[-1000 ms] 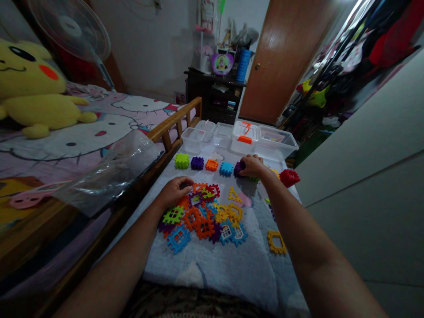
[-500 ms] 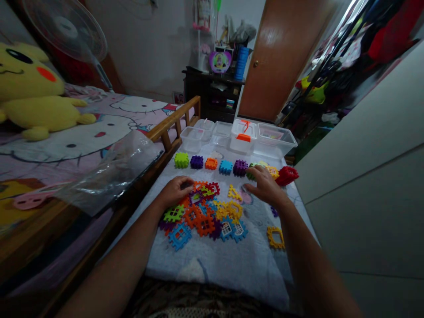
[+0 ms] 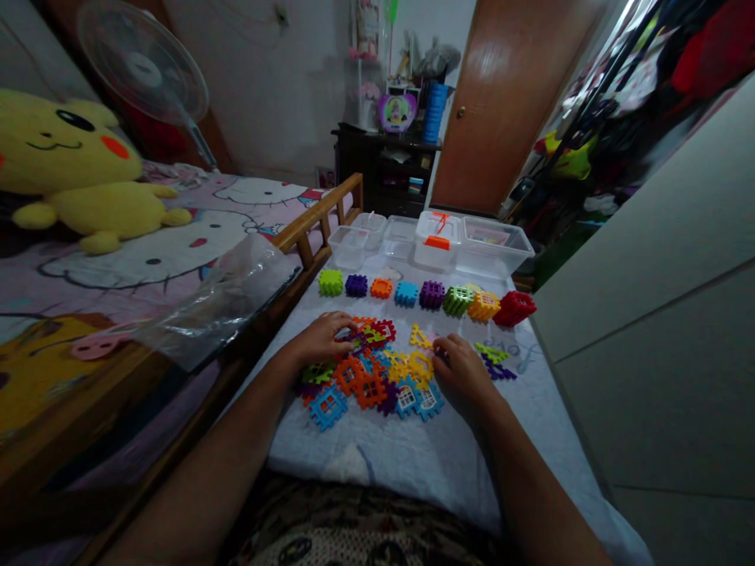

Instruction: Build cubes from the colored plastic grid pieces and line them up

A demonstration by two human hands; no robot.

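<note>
My left hand (image 3: 325,338) is at the left side of a loose pile of plastic interlocking tiles, its bent fingers and thumb closed about a purple tile (image 3: 358,343). Beside it lie red and green tiles. My right hand (image 3: 463,368) hovers at the pile's right edge with curled fingers and the thumb apart; no tile shows in it. Nearest to it are a yellow tile (image 3: 421,366) and a yellow triangular tile (image 3: 420,336). Orange tiles (image 3: 370,388) and blue window tiles (image 3: 328,406) make up the front of the pile.
Behind the pile runs a row of colour-sorted stacks, from lime (image 3: 330,283) to red (image 3: 514,308). Purple strips (image 3: 499,368) and green strips (image 3: 491,353) lie to the right. Clear plastic boxes (image 3: 495,245) line the far edge. A wooden bed rail (image 3: 318,220) borders the left.
My right hand has come back from the green and yellow stacks to the pile's right edge. My left hand stays at the pile. The view has shifted slightly left.
</note>
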